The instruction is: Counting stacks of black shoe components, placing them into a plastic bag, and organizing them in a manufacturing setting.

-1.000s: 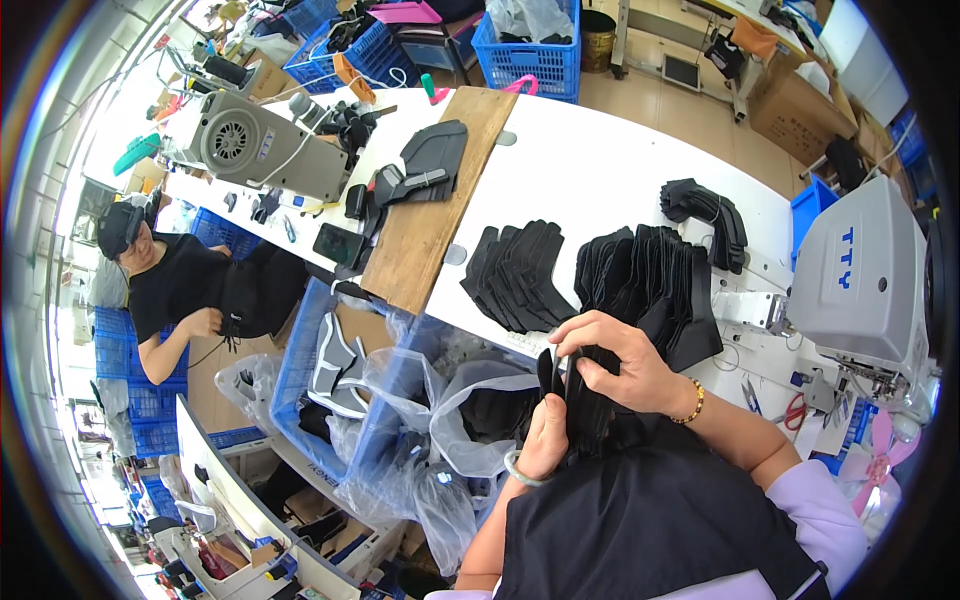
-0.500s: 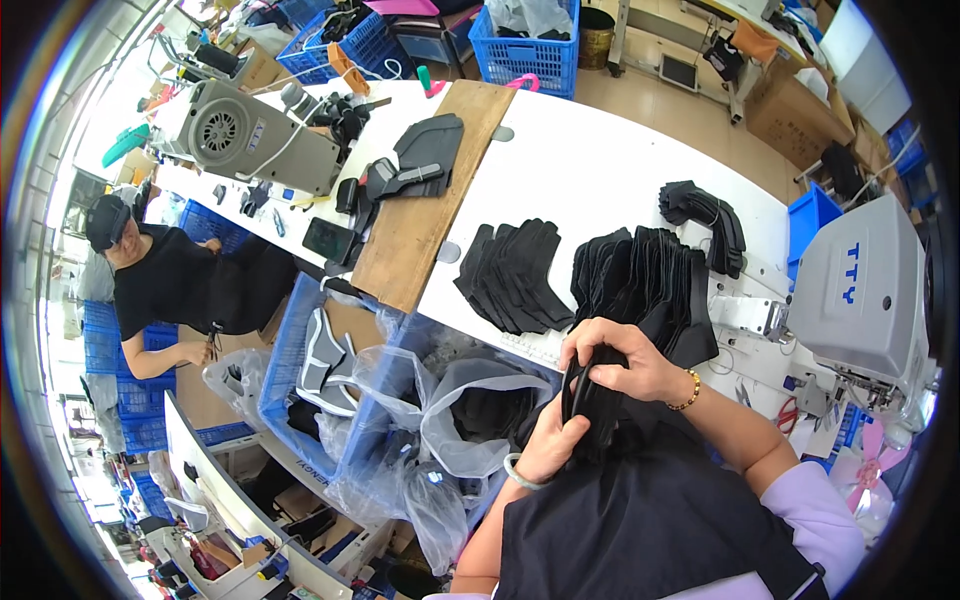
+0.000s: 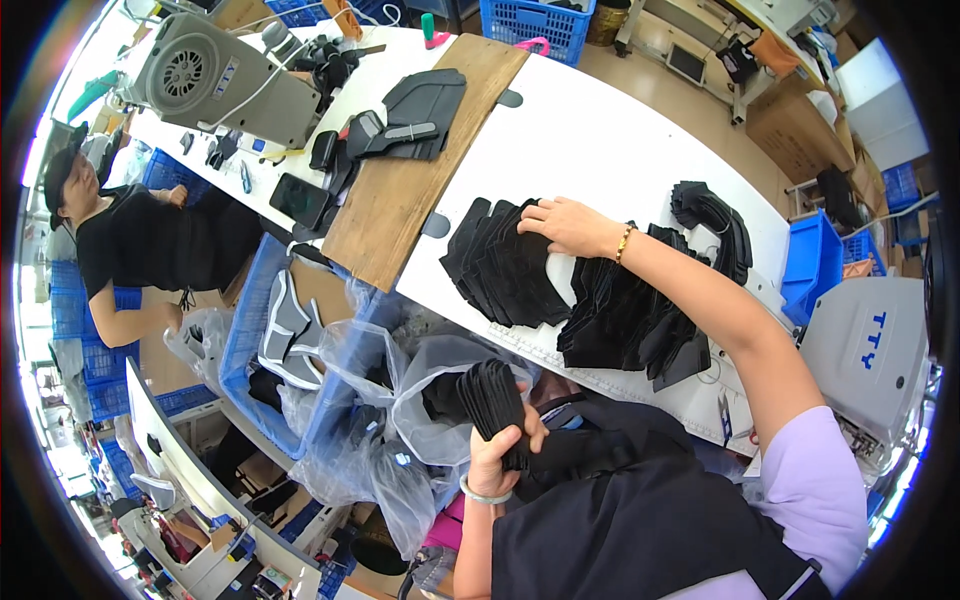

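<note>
A thick stack of black fabric pieces (image 3: 490, 395) is gripped in my left hand (image 3: 495, 450), low in front of my body, with the thumb across it and the fingers curled round it. My right hand (image 3: 572, 228) reaches out over the table, its fingers bent together over the far right edge of a fanned pile of curved black pieces (image 3: 500, 275). Its thumb is hidden. Under my right forearm lies a second, thicker row of black pieces (image 3: 620, 305). A smaller curved black stack (image 3: 722, 225) sits farther right.
At the right stands a grey sewing machine (image 3: 865, 350), with small snips (image 3: 725, 415) near it. A wooden board (image 3: 420, 190) crosses the white table (image 3: 590, 130). Blue crates (image 3: 245, 350) and clear plastic bags (image 3: 380, 470) are at the left. A co-worker in black (image 3: 150, 240) sits beyond.
My hands have separated. My right hand has left the bundle both hands held and moved up to the fanned pile; my left hand keeps the stack, now lower and farther left.
</note>
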The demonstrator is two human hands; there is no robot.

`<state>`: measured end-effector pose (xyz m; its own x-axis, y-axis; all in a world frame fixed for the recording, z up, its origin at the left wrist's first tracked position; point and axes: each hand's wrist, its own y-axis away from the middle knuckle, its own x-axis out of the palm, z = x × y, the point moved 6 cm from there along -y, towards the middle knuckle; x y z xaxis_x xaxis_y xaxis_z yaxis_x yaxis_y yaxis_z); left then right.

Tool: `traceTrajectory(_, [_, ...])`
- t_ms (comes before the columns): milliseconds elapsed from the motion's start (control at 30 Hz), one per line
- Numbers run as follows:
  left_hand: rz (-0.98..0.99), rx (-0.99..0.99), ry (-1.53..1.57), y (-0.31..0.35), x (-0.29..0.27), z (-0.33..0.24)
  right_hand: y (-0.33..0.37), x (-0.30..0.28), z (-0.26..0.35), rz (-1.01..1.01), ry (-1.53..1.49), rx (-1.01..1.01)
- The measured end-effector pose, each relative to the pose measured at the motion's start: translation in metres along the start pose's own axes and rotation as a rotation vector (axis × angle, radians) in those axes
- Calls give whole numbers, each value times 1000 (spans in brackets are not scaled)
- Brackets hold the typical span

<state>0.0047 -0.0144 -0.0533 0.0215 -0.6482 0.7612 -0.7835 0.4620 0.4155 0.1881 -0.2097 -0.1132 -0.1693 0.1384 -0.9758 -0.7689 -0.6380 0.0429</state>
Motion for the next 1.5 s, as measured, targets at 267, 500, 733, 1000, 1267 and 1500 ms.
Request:
traceTrajectory(267, [-77, 8, 46, -10, -15, -7, 0, 11, -10, 7, -83, -9])
traceTrajectory(500, [-110, 6, -26, -11, -15, -25, 20, -11, -13, 15, -426, 160])
traceTrajectory(733, [-192, 17, -136, -29, -17, -83, 43, -124, 40, -41, -615, 87])
traceTrajectory(1000, [172, -360, 36, -66, 51, -28, 53, -160, 132, -1, -538, -218])
traceTrajectory(1267, [165, -305, -117, -94, 48, -15, 86, -117, 102, -441, -939, 257])
traceTrajectory(1500, [89, -323, 37, -152, 69, -32, 90, -75, 90, -407, -1426, 484])
